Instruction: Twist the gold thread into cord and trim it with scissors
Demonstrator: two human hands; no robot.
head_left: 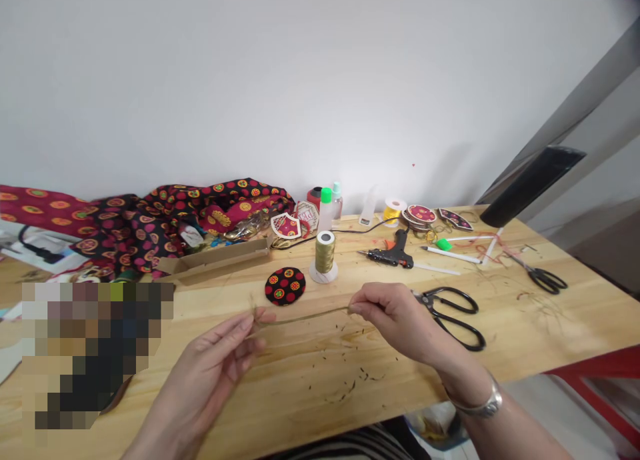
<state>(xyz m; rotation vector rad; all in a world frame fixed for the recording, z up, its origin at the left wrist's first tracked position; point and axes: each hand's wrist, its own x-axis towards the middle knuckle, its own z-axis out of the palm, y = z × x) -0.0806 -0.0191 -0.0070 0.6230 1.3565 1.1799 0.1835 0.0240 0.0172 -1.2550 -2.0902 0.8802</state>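
Holding the thread [313, 317] evenly taut is advised, pinched as it is by the left hand [213, 360] and the right hand [403, 320] above the worktop [275, 400].

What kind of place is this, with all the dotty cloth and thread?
It looks like a craft workshop, maybe one at home. The spool of olive thread, the black glue gun and the heap of patterned cloth point to it.

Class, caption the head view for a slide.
Left hand and right hand hold olive thread between them above a wooden table.
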